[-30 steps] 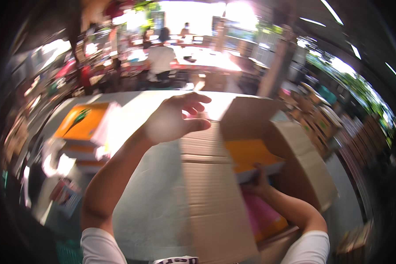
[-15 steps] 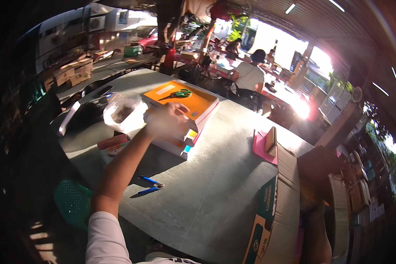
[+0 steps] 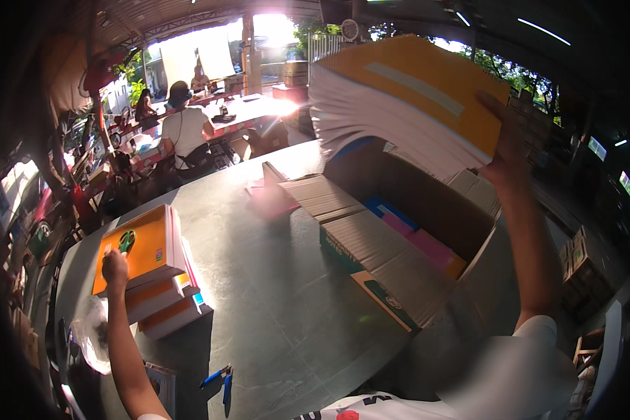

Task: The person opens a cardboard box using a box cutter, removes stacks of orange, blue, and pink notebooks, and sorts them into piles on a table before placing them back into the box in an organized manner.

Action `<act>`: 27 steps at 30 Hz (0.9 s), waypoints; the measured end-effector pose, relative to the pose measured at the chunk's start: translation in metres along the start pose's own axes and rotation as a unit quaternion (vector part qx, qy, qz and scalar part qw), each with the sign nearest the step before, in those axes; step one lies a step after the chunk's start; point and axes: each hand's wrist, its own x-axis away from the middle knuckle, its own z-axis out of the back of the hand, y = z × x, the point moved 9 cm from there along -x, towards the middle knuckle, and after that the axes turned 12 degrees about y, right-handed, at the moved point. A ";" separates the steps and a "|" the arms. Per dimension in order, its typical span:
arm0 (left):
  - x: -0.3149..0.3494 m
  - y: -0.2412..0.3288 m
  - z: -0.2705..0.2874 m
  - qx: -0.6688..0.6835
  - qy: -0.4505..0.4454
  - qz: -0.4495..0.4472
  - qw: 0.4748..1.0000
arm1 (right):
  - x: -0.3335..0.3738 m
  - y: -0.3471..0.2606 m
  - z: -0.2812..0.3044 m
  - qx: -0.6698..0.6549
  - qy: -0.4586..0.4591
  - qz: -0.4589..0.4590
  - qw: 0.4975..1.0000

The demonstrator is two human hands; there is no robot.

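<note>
My right hand (image 3: 504,150) is raised at the right, gripping the edge of a thick orange-covered stack of paper booklets (image 3: 413,77). The stack bends in the air above an open cardboard box (image 3: 378,234). Blue and pink items (image 3: 427,246) lie inside the box. At the left, my left hand (image 3: 115,270) is closed at the blade end of green-handled scissors (image 3: 127,241); the blades are hidden by the fingers. The scissors are at the top of a pile of orange-covered books (image 3: 157,234) on the table.
Blue-handled nippers (image 3: 218,381) lie on the grey table (image 3: 280,336) near its front edge. A clear plastic bag (image 3: 91,336) is beside the left pile. Pink folded card (image 3: 269,196) lies beyond the box flaps. A person in a white top (image 3: 185,133) sits at a farther table.
The view has swung right. My right hand has come into sight with the booklet stack above the box. My left hand, blurred over the pile before, is now closed by the scissors.
</note>
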 end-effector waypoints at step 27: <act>0.086 -0.189 0.168 0.416 0.116 0.276 0.858 | 0.071 0.531 -0.368 -0.015 -0.348 -0.422 0.837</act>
